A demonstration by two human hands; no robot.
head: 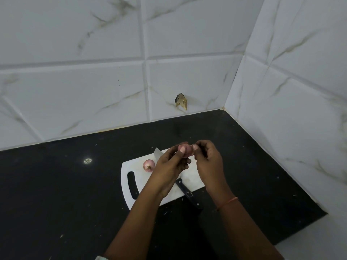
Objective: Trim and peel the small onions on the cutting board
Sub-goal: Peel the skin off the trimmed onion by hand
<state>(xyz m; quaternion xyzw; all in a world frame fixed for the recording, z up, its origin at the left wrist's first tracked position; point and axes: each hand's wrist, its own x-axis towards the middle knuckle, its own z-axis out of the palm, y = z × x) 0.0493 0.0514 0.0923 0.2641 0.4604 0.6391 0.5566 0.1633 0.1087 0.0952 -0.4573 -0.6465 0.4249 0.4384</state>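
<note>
The left hand (170, 162) grips a small onion (185, 150) above the cutting board (131, 167) so the right hand's (207, 158) pinching fingertips (195, 147) can strip skin, the knife (185, 190) parked beneath.

White marble-veined wall tiles (90, 87) cover 2 walls meeting in a corner (224, 107). One tile has a chipped hole (181, 101) just above the black speckled surface (56, 184), which shows a small light reflection (87, 161).
</note>
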